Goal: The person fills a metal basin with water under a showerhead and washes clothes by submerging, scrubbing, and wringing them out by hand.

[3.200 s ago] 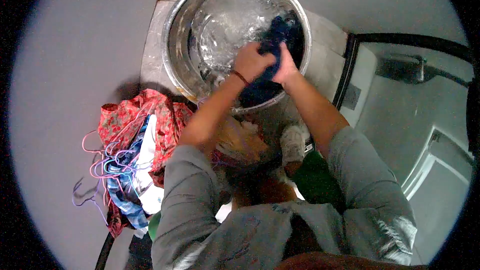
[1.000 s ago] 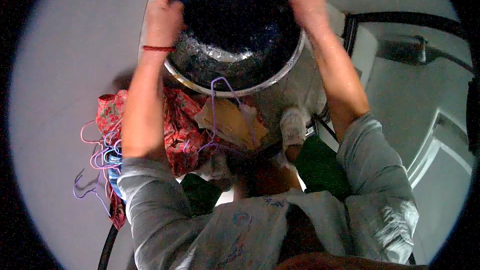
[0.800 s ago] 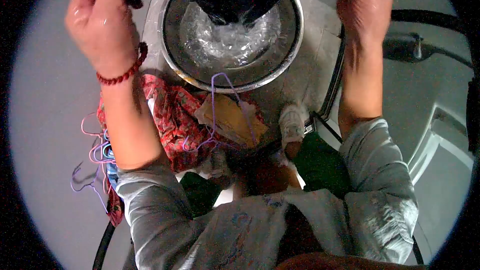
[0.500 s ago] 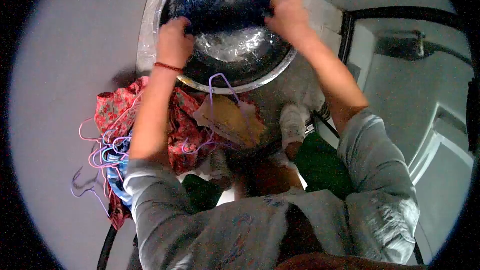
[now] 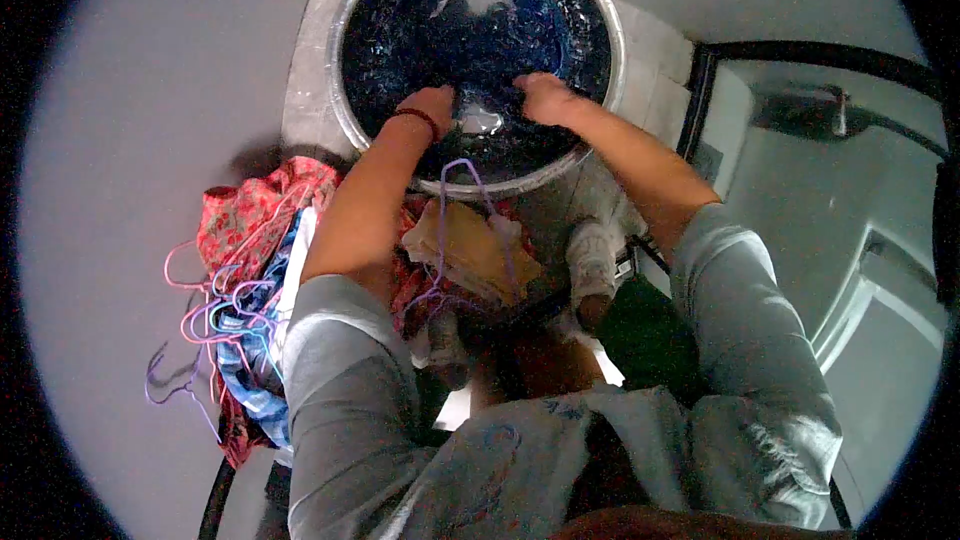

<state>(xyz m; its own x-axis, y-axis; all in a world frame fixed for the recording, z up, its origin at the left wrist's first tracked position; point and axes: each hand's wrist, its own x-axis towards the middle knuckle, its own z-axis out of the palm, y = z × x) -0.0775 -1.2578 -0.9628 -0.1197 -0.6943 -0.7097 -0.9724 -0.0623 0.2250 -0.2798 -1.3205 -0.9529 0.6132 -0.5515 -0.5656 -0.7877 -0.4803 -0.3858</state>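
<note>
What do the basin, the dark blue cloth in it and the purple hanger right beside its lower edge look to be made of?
Basin: metal, probably stainless steel; its rim gleams silvery.
Dark blue cloth: soaked fabric, limp and rumpled; the fibre can't be told.
Purple hanger: plastic or plastic-coated wire, judging by its thin, evenly coloured outline.

One close head-worn view from above the grey shirt (image 5: 470,465), forward and steeply down toward the basin (image 5: 337,70).
</note>
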